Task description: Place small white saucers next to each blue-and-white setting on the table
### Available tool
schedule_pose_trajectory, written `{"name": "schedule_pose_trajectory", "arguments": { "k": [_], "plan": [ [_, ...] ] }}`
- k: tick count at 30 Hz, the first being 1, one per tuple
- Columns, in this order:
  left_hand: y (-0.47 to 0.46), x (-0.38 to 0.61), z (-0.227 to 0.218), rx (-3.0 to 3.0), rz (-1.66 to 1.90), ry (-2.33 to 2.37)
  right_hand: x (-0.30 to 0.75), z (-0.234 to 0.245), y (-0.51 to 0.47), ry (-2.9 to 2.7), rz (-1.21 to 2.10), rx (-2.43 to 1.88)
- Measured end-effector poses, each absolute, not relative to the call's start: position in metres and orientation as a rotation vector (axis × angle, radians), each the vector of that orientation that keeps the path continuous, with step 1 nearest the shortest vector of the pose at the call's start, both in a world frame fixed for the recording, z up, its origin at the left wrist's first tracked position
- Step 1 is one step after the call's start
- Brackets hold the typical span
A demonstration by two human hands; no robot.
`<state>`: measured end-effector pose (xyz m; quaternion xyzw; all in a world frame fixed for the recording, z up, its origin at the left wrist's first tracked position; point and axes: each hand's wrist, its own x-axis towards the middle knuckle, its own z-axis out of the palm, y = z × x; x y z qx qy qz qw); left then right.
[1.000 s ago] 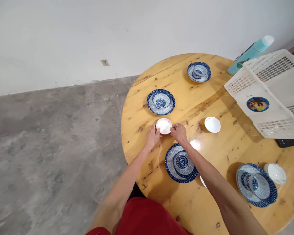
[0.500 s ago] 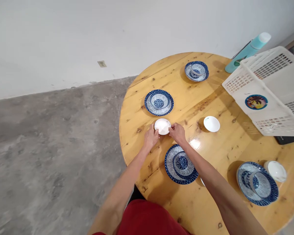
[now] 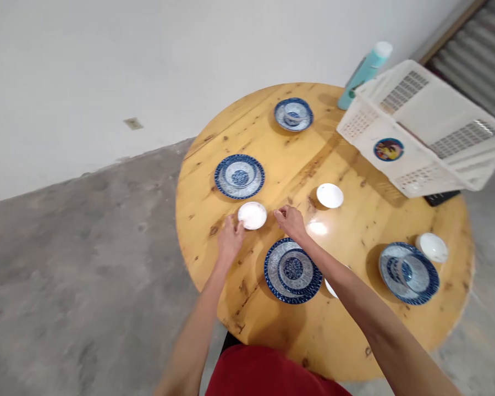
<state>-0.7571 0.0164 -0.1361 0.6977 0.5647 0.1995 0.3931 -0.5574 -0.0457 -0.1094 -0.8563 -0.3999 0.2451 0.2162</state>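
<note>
A small white bowl (image 3: pixel 252 215) stands on the round wooden table, just below a blue-and-white plate (image 3: pixel 221 177) with a matching bowl (image 3: pixel 240 174) on it. My left hand (image 3: pixel 230 238) is at the white bowl's left rim, thumb and fingers closed about the edge. To the right of that bowl and apart from it is my right hand (image 3: pixel 291 221), its fingers curled together with nothing visible in them. Beneath my right wrist lies another blue-and-white plate (image 3: pixel 275 281) with a smaller patterned dish (image 3: pixel 293 268) on it.
A white bowl (image 3: pixel 330 196) stands right of my right hand; another (image 3: pixel 332 289) is partly behind my forearm. More patterned dishes sit at the back (image 3: pixel 293 114) and right (image 3: pixel 410 273), the latter beside a white bowl (image 3: pixel 432 247). A white basket (image 3: pixel 367 124) and turquoise bottle (image 3: pixel 363 77) stand at back right.
My right hand has let go of the small white bowl and moved off to its right. My left hand stays at the left rim. The whole view has shifted, with more table showing at right.
</note>
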Motion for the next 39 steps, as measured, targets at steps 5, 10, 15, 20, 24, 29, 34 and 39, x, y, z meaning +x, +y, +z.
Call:
{"name": "schedule_pose_trajectory", "arguments": {
  "k": [5, 10, 15, 20, 24, 29, 34, 39],
  "plan": [
    [0.02, -0.751, -0.128, 1.834, 0.57, 1.474, -0.498, -0.099, -0.083, -0.822, 0.536, -2.35],
    [0.005, -0.713, -0.106, 1.914, 0.609, 1.266, -0.444, -0.113, -0.128, -0.254, 0.482, -2.296],
    [-0.031, -0.69, -0.103, 1.933, 0.523, 1.137, -0.422, -0.129, -0.136, -0.059, 0.522, -2.191],
    [-0.06, -0.687, -0.099, 1.902, 0.432, 1.055, -0.422, -0.132, -0.127, 0.029, 0.595, -2.068],
    [-0.068, -0.702, -0.089, 1.855, 0.47, 1.158, -0.429, -0.131, -0.139, 0.0, 0.656, -2.004],
    [-0.085, -0.759, -0.088, 1.782, 0.507, 1.343, -0.43, -0.132, -0.181, -0.104, 0.632, -1.943],
    [-0.109, -0.828, -0.101, 1.685, 0.501, 1.488, -0.438, -0.119, -0.238, -0.095, 0.568, -1.919],
    [-0.107, -0.887, -0.113, 1.485, 0.629, 1.543, -0.463, -0.091, -0.279, -0.069, 0.415, -2.001]
  ]
}}
